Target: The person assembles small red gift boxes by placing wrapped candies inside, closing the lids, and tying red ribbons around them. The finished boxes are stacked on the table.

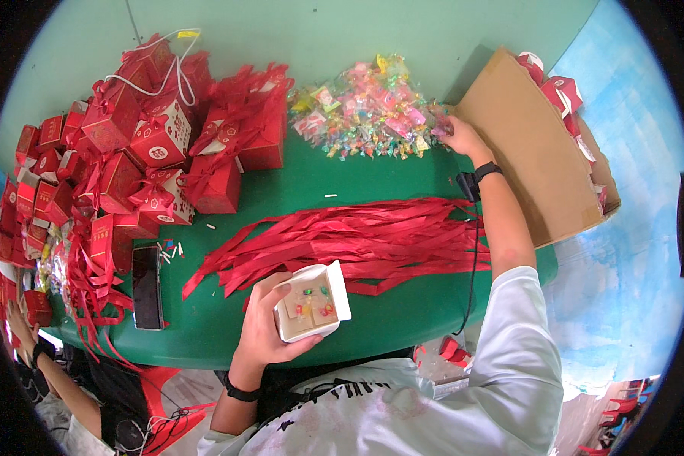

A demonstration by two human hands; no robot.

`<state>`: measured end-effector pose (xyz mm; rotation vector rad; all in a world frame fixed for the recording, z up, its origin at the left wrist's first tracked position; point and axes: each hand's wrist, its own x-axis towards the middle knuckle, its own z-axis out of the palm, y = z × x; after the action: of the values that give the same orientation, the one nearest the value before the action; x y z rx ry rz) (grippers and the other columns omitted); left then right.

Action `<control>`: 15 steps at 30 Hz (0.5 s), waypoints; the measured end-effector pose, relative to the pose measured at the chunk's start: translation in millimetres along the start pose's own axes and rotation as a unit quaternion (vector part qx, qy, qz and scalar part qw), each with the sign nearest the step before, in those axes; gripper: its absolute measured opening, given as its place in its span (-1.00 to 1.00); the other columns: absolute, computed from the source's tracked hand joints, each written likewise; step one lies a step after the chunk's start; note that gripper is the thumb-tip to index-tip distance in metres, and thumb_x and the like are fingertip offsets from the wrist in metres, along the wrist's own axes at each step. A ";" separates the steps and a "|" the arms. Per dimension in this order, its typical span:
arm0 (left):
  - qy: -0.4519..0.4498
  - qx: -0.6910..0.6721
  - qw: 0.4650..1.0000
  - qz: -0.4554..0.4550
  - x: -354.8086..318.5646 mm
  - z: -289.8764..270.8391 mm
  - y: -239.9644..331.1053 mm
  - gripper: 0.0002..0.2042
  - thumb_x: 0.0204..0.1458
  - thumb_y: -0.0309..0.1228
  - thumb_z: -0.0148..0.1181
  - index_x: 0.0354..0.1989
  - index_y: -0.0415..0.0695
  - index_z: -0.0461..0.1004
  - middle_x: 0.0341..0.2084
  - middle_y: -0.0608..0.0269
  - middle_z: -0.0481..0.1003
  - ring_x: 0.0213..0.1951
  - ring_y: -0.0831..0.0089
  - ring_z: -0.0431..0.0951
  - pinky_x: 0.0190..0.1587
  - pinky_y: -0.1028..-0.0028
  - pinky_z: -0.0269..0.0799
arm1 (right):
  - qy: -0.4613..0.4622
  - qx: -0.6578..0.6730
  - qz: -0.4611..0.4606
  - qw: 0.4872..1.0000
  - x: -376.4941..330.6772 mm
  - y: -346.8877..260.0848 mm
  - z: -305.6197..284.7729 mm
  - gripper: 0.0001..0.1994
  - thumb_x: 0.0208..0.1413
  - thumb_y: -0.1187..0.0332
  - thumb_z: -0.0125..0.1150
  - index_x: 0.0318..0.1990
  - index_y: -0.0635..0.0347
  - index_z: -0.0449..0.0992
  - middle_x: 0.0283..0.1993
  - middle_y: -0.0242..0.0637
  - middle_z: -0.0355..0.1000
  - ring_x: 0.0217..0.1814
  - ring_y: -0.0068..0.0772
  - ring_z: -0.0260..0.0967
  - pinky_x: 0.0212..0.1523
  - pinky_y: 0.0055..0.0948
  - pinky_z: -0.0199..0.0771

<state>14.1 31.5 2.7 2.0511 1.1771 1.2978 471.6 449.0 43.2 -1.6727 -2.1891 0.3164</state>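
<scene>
My left hand is wrapped round a small open box with white walls, its mouth facing up. A few wrapped candies in green, yellow and red lie at the bottom of that box. My right hand reaches to the right edge of a big heap of wrapped candies at the back of the table. Its fingers are closed at a purplish wrapped candy; whether they hold more than this is hidden. A bundle of red ribbons lies across the table between my arms.
Red gift boxes are stacked at the left on the green table. A black phone lies before them. A brown cardboard box with red boxes stands at the right. Another person's hand is at the far left.
</scene>
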 end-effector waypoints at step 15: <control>0.026 0.021 0.999 0.017 6.8 -2.2 7.5 -0.02 -0.26 -0.19 0.69 0.36 -0.17 0.21 0.21 -0.26 0.41 0.18 -0.19 0.48 0.23 -0.01 0.41 | 0.253 0.118 -0.056 0.959 -19.8 -46.0 -43.7 -0.74 0.36 0.25 0.28 0.00 0.26 0.63 -0.10 -0.14 0.68 -0.07 -0.34 0.65 0.01 -0.36 0.58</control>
<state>16.7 33.0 12.7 2.0868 1.2081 1.3607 453.9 415.5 97.9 -1.3172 -1.7759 0.0968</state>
